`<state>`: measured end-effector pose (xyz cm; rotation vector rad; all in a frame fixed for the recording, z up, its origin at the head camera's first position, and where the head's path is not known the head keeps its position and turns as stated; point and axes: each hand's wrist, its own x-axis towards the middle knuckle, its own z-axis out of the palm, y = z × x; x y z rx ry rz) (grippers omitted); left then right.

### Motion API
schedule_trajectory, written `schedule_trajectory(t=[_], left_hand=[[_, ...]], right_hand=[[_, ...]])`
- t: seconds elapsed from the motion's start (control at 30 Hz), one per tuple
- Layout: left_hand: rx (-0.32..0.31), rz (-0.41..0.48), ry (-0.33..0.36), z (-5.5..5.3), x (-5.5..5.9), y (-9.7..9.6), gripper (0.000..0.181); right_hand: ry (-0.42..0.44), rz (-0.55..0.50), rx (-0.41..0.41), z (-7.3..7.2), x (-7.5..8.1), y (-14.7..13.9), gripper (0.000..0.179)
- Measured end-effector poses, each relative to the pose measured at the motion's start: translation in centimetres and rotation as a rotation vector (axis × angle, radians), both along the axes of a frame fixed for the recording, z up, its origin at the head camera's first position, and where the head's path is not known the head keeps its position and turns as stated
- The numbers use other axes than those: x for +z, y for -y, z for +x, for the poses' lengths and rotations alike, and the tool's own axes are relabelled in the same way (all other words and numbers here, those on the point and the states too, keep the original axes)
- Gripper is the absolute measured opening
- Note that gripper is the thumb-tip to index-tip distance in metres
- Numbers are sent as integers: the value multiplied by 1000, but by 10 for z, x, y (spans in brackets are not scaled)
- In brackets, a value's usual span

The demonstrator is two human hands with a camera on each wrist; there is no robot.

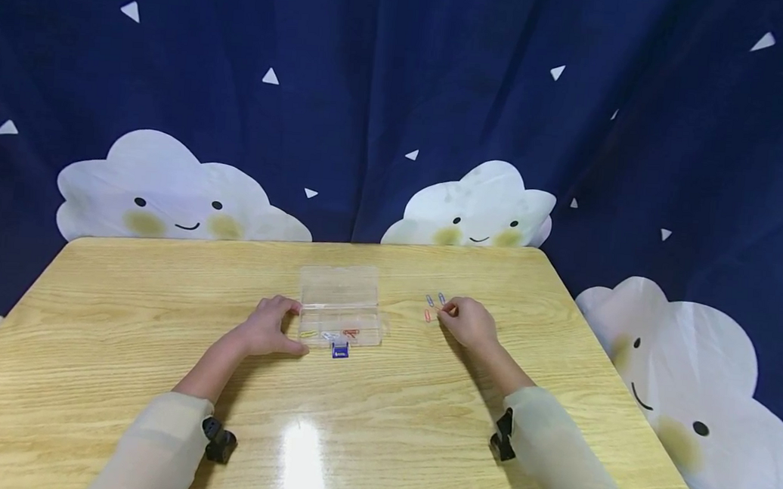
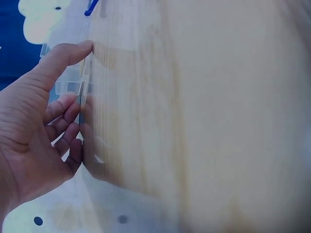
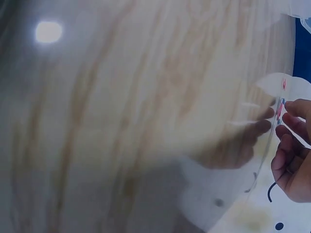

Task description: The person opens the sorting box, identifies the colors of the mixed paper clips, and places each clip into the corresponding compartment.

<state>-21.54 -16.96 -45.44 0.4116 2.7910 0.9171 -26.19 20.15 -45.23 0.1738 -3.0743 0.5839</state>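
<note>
A clear plastic box (image 1: 338, 319) lies on the table with its lid raised at the back. Several paper clips (image 1: 350, 333), yellow, pale and red, lie in its front part. At the box's left side, my left hand (image 1: 270, 329) holds it, thumb at the front corner and curled fingers along the side. My right hand (image 1: 471, 322) is over loose paper clips to the right of the box, thumb and fingertips down among them. A red paper clip (image 1: 427, 316) and two blue paper clips (image 1: 430, 301) show beside those fingertips. Whether a clip is pinched there is too small to tell.
A small dark-blue tag (image 1: 339, 350) sits at the box's front edge. The wooden table (image 1: 366, 417) reaches back to a navy curtain (image 1: 401, 109) with white clouds. Both wrists carry black cameras (image 1: 219, 440).
</note>
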Motion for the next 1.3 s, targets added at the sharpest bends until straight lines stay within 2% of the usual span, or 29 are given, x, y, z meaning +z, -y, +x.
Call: schedule_trajectory(t=[0.3,0.6,1.0,1.3], left_hand=[[-7,-13,-9,-1,-1,0,73],[-14,-22,-8,-2,-2,0,72],[-10,-22,-31,-3,-5,0,68],[-6,-21,-20,-2,-4,0,68]], right_hand=[[5,-16,-10,0,-4,-1,20],[10,18,-21,-3,-6,0,17],[7,3,-29,-1,-3,-3,17],[10,59,21,-1,-2,-3,20]])
